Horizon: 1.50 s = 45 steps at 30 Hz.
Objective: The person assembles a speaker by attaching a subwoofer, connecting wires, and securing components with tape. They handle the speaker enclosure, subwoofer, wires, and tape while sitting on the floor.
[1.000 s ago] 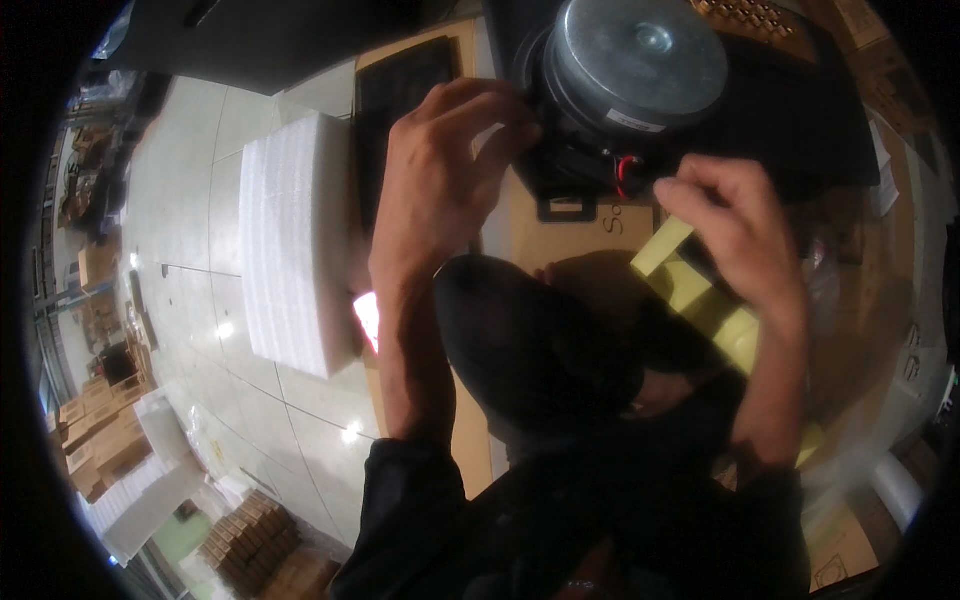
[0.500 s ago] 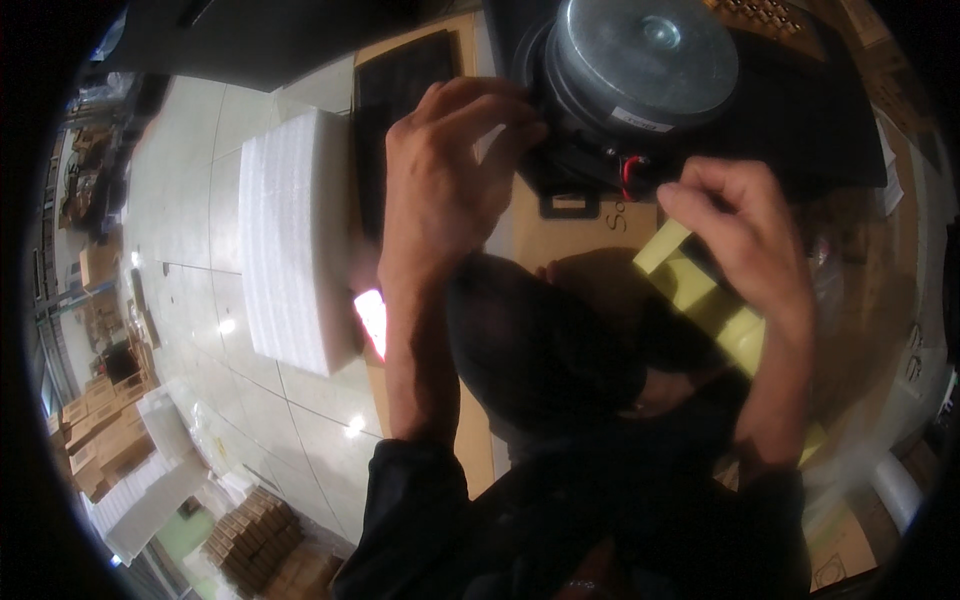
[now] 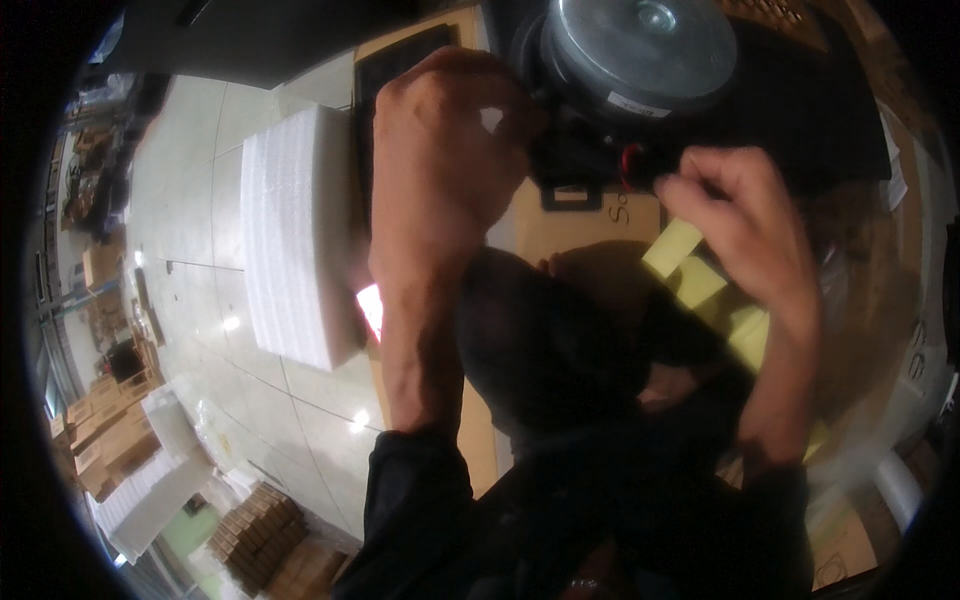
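A round loudspeaker driver [image 3: 645, 50] with a large silver magnet faces up, set against a black panel [image 3: 830, 135]. A short red wire [image 3: 627, 165] curves out from its near edge, beside a small terminal. My left hand [image 3: 435, 150] is bent at the driver's left rim, thumb and fingers brought together; its fingertips lie in shadow, so what they pinch is hidden. Just right of the red wire, my right hand [image 3: 740, 205] is closed with thumb against curled fingers. Something dark lies at its fingertips, too unclear to name.
A white foam block [image 3: 295, 240] stands at the left. Yellow-green folded pieces [image 3: 690, 270] lie beneath my right hand, near brown cardboard [image 3: 530, 225] with a small black rectangular frame [image 3: 571, 199]. Several gold-coloured small parts [image 3: 770, 12] sit at the far right. Stacked cartons [image 3: 105, 430] stand on the floor.
My left hand has moved slightly up and turned, showing more of its back. My right hand has shifted up a little, still closed beside the red wire.
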{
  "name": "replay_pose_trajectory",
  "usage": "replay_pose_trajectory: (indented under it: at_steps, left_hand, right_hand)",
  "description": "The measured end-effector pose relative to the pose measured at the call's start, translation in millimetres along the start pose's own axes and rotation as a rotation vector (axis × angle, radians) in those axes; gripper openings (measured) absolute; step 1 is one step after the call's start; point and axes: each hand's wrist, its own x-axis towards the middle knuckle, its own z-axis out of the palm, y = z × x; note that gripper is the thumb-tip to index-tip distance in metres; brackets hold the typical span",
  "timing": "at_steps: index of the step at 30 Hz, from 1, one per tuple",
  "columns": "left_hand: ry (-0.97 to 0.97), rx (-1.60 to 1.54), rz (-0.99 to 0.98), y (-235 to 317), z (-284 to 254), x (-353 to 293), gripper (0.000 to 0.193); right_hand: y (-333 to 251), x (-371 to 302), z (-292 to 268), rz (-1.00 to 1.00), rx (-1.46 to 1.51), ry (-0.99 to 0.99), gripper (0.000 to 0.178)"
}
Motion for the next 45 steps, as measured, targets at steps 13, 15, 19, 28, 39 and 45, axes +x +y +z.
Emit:
replay_pose_trajectory:
  at_steps: [13, 15, 19, 28, 39, 45]
  left_hand:
    - [-0.151, -0.255, -0.42, -35, 4, 16, 0.026]
    - [0.019, -0.27, -0.421, -30, 14, -2, 0.021]
    - [0.253, -0.352, 0.029, -26, 36, -32, 0.018]
    - [0.181, -0.034, 0.284, -30, 39, -45, 0.031]
    - [0.255, -0.161, 0.321, -26, 52, -46, 0.033]
    - [0.26, -0.09, 0.419, -30, 50, -44, 0.03]
  right_hand:
    - [-4, 1, -3, 0.01, 0.005, 0.01, 0.031]
    - [-4, 0, -4, 0.008, -0.003, 0.008, 0.031]
    - [-2, 0, -3, -0.012, 0.01, 0.0, 0.032]
    - [2, 2, -5, -0.054, -0.017, 0.005, 0.032]
    - [9, 3, -4, -0.095, -0.035, -0.004, 0.033]
    - [7, 2, -2, -0.105, -0.024, 0.024, 0.032]
